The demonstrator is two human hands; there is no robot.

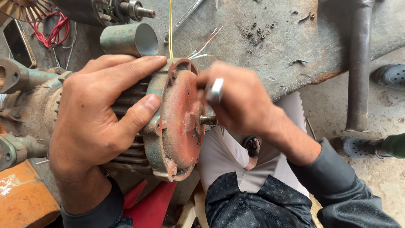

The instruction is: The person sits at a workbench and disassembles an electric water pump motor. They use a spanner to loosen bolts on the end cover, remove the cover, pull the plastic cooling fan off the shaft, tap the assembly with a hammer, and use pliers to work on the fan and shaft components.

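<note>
My left hand clamps the motor at table edge, right hand closed on a metal tool by the shaft; w/ a slip, knuckles could hit the end cover.

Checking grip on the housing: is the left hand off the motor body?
No. The left hand lies spread over the finned motor body, thumb pressed against the rim of the red end cover.
</note>
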